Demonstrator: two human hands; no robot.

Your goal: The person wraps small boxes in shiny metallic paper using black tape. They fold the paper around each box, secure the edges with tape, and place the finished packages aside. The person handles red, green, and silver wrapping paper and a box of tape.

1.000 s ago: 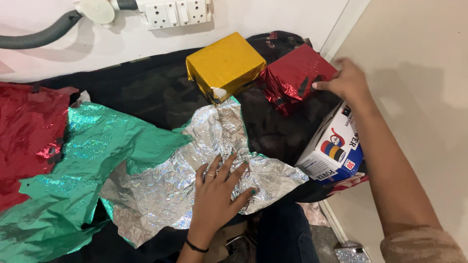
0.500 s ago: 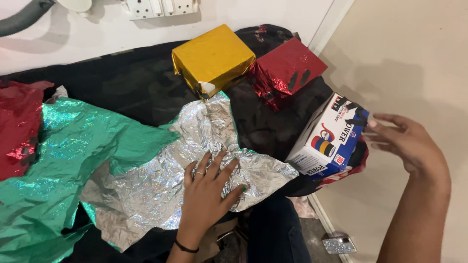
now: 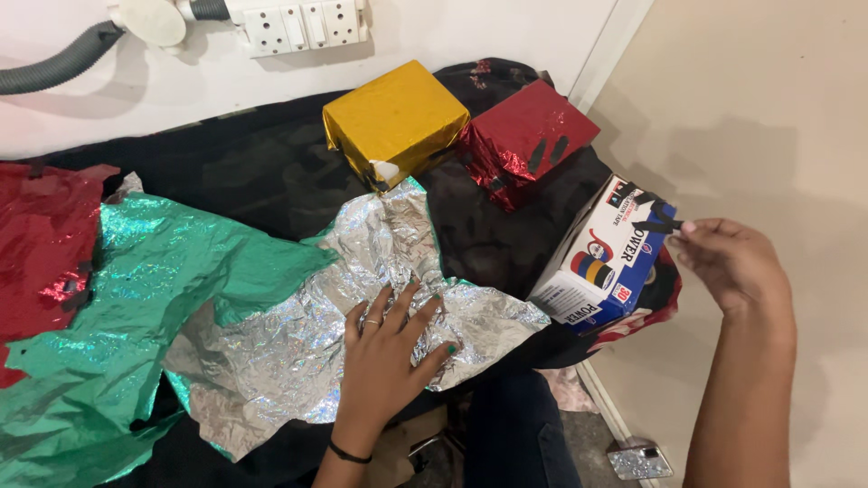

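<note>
- Lying far left of the flat hand, a red foil sheet and a green foil sheet overlap on the dark cloth, out of reach of either hand.
- Spreading its fingers, the left hand presses palm down on the silver foil; judging by the creases, the flat press keeps the crumpled sheet from curling or sliding. It grips nothing.
- Beyond that hand's fingertips sits a gold-wrapped box, touching a red-wrapped box at its right; both rest near the wall, away from the working spot.
- Up the wall above them are a socket strip and a grey hose.
- Between the two hands stands a white and blue carton, tilted against the cloth edge, with short black tape strips stuck on its top; it probably serves as a parking place for cut pieces.
- The right hand pinches the end of one tape strip between thumb and fingertip, just at the carton's top corner, the other fingers loosely curled.
- Below that forearm, a small glittery scrap lies on the floor.
</note>
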